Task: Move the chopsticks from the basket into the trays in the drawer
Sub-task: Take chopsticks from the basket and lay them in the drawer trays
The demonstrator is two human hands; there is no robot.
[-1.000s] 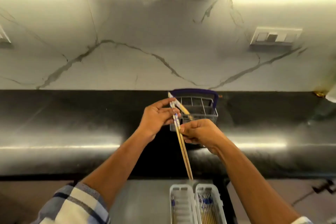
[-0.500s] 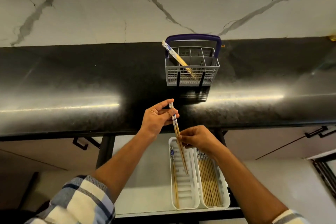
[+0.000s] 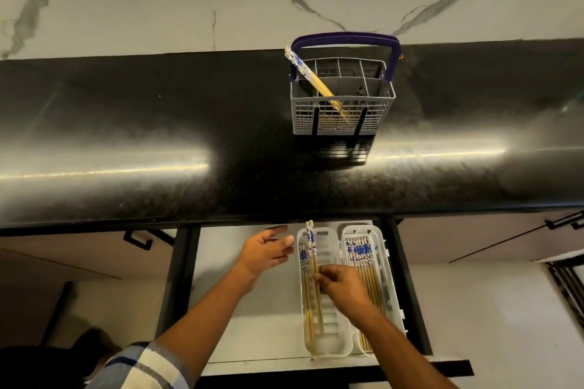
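Note:
A grey wire basket [image 3: 343, 117] with a purple handle stands on the black counter; a pair of wooden chopsticks with blue-white tops [image 3: 311, 79] leans in its left side. Below, the open drawer holds two white trays. My right hand [image 3: 343, 289] grips a chopstick pair [image 3: 313, 262] by the middle, over the left tray [image 3: 330, 347], where another chopstick lies along the left wall. The right tray [image 3: 379, 237] holds several chopsticks. My left hand [image 3: 268, 251] hovers left of the trays, fingers spread, holding nothing.
The black counter [image 3: 158, 142] runs across the view with a marble wall behind it. The drawer's white floor [image 3: 265, 319] lies left of the trays. Cabinet fronts with black handles [image 3: 139, 238] flank the drawer on both sides.
Both hands have dropped from counter height down into the drawer. My left hand has let go of the chopsticks' tops and spread; my right hand has lowered the pair over the left tray.

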